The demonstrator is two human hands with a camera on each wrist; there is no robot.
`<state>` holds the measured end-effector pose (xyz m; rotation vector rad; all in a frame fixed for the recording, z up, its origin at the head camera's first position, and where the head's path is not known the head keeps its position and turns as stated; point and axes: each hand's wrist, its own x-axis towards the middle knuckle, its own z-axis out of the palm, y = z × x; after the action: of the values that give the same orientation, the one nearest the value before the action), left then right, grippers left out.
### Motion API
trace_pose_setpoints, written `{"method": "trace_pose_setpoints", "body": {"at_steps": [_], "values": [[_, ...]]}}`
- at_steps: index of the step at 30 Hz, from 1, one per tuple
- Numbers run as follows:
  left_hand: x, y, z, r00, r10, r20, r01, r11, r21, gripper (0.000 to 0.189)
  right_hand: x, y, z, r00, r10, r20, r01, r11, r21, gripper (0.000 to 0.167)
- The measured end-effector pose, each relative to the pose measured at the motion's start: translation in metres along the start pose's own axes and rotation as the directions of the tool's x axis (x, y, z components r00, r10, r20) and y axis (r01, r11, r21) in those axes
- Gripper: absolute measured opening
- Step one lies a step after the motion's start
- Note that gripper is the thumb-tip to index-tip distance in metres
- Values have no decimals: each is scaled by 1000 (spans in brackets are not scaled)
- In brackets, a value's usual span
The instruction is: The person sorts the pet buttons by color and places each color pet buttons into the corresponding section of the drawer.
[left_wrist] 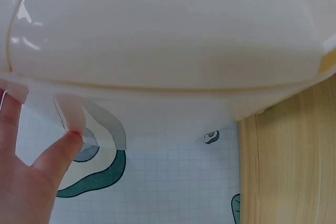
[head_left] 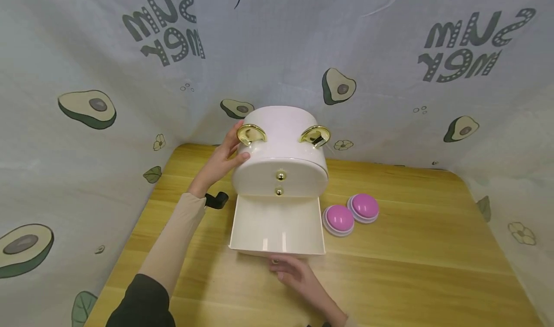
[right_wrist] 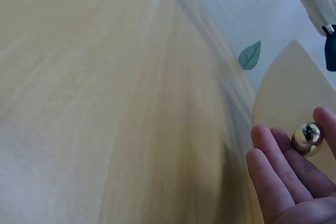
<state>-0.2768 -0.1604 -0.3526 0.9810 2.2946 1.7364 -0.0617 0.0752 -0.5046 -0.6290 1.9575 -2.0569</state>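
Observation:
A glossy white storage box (head_left: 281, 139) with gold ear-shaped pieces stands at the back of the table. Its bottom drawer (head_left: 279, 226) is pulled out toward me. My left hand (head_left: 222, 161) rests on the box's left side, thumb at the front and fingers reaching behind; the left wrist view has this thumb (left_wrist: 65, 150) against the white wall. At the drawer's front, the fingers of my right hand (head_left: 296, 275) are around a round gold knob (right_wrist: 307, 139), seen between the fingertips in the right wrist view.
Two pink domed discs with pale bases, a nearer one (head_left: 339, 219) and a farther one (head_left: 364, 207), lie right of the drawer. Two more gold knobs (head_left: 280, 176) sit on the box front. A patterned cloth (head_left: 281, 43) hangs behind and beside the wooden table (head_left: 415, 240).

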Motion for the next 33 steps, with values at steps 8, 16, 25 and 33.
{"method": "trace_pose_setpoints", "body": {"at_steps": [8, 16, 25, 33], "values": [[-9, 6, 9, 1000, -9, -23, 10, 1000, 15, 75, -16, 4, -2, 999, 43, 6, -43, 999, -10, 38], [-19, 14, 19, 999, -6, -50, 8, 999, 43, 75, -30, -12, -8, 992, -59, 112, 57, 998, 19, 38], [-30, 22, 31, 997, -27, -75, 31, 998, 54, 76, -37, -57, -42, 970, -178, 164, 173, 984, 49, 41], [-38, 27, 42, 994, -40, -99, 45, 998, 51, 76, -45, -78, -96, 955, -275, -113, 274, 961, -18, 50]]}}
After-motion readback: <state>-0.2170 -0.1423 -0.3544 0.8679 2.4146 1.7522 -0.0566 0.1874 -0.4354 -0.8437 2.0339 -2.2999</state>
